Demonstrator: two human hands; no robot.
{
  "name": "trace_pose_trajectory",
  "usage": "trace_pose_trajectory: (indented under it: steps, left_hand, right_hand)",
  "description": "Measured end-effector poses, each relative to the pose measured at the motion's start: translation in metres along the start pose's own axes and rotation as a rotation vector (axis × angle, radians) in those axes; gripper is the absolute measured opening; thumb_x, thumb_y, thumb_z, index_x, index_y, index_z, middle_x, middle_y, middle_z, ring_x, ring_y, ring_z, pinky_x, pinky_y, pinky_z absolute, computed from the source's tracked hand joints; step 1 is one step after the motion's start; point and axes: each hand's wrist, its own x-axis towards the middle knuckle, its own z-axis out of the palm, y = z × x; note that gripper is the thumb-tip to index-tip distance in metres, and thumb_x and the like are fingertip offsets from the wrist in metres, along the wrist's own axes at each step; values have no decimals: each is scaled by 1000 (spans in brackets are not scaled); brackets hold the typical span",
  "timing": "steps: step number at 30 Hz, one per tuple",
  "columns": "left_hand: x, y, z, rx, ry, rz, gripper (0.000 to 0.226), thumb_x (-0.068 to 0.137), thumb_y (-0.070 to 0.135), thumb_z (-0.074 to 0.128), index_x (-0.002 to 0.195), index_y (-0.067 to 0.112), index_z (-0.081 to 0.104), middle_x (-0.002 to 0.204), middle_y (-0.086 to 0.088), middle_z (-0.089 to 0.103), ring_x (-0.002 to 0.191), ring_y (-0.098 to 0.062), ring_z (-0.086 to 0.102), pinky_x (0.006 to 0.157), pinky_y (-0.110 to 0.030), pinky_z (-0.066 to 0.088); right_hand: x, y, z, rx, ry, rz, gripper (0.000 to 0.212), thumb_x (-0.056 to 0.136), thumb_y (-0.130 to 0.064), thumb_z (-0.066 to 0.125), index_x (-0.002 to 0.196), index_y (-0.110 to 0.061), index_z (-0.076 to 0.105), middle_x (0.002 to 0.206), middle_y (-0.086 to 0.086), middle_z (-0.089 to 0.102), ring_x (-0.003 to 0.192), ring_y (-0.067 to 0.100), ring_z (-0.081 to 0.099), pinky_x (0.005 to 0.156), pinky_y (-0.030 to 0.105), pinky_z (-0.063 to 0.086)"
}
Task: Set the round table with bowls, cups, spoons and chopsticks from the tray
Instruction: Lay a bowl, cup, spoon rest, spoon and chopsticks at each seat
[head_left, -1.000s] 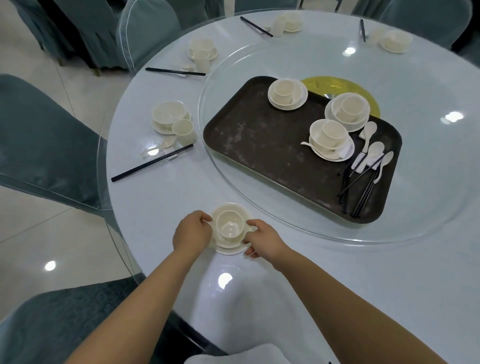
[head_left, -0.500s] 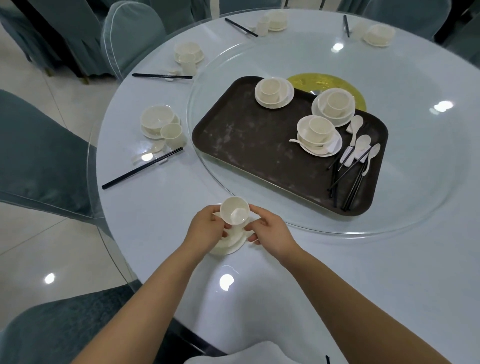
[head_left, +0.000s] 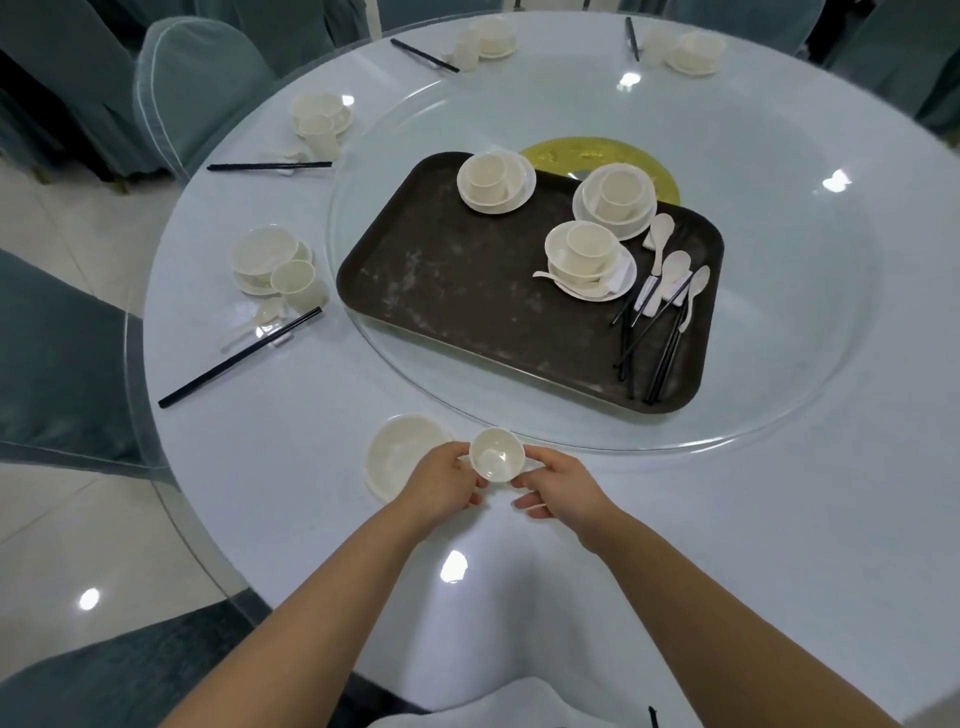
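Near edge of surface (head_left: 779, 519): cup (head_left: 496, 460) pinched at rim between left hand (head_left: 441, 480) and right hand (head_left: 558, 486), beside plate (head_left: 400, 457). Looks light, rigid, glossy-slick, likely breakable; grip walls, not lip.

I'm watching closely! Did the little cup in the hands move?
Yes. The cup left its stack and now sits right of the bowl, between both hands.
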Motion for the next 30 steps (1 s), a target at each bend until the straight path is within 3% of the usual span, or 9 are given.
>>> trace_pose_trajectory:
  steps: [5,13,18,22,25,30]
  left_hand:
    - [3,0,4,36,-1,16,31,88,4,45,87,32,59,83,-4,69,62,-14,65,72,-32,57]
    - [10,1,9,53,-37,-23,33,89,3,41,106,22,62,89,-7,70,59,-13,67,72,-32,57]
    - [17,-1,-1,107,-45,-83,50,90,1,34,135,17,48,91,-5,71,64,-18,66,69,-28,53]
    - [27,7,-12,191,108,13,42,90,3,39,125,17,55,90,-2,70,74,-20,68,80,-33,53]
    - [32,22,-16,237,177,114,34,91,8,45,120,19,59,104,-3,68,95,-21,65,88,-33,50]
    - [40,53,-9,356,189,234,30,96,15,49,122,17,62,123,0,62,113,-19,56,97,-29,41]
  right_hand:
    - [4,0,-2,8,10,11,34,89,-7,56,105,-36,58,103,11,69,72,18,69,71,29,54]
    - [7,2,-16,-46,65,-7,33,89,-8,53,118,-23,59,104,8,67,71,17,66,66,23,51]
    - [12,2,-44,-262,438,-213,32,96,-12,45,122,-18,62,111,-2,65,97,17,61,84,25,44]
    - [19,-8,-80,-545,684,-413,37,90,-3,52,126,-7,61,127,9,59,122,27,51,101,34,40]
    - [24,-8,-103,-753,625,-315,47,92,-7,50,139,-7,51,143,11,50,140,28,35,114,37,28]
    - [20,8,-117,-863,478,-238,53,94,-10,48,147,-10,40,152,11,40,145,27,27,116,34,23]
